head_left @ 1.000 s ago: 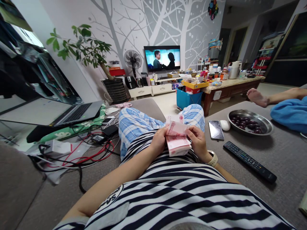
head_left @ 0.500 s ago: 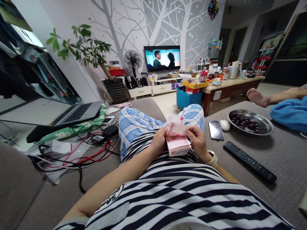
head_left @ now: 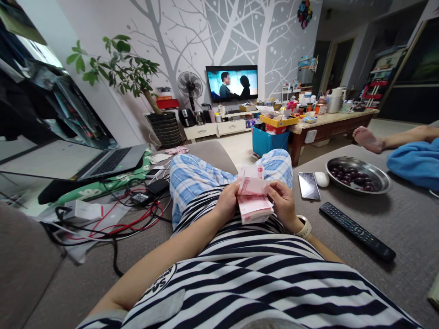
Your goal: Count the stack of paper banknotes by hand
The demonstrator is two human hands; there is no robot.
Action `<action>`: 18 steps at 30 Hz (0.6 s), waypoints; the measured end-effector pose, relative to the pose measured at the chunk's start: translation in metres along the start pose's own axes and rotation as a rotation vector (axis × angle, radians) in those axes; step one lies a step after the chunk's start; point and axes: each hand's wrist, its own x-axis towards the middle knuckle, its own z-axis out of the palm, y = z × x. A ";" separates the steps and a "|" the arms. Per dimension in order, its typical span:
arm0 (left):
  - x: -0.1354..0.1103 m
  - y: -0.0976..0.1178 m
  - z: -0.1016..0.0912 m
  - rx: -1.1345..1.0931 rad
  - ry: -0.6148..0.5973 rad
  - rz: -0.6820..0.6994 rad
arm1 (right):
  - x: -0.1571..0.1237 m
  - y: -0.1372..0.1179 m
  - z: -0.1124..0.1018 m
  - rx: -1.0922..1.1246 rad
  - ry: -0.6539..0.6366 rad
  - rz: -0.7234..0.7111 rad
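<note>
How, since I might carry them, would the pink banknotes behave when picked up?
The pink banknotes would probably bend easily, being thin paper sheets. They may slide apart in a loose grip, since their lower edges lie unevenly and no band shows. The bundle is likely light, being only paper.

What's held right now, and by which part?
Banknotes: the left hand holds their left edge, the right hand the upper note's right edge.
</note>
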 end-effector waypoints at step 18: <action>-0.004 0.009 0.004 -0.136 -0.025 -0.108 | 0.000 0.003 -0.001 -0.002 -0.003 0.014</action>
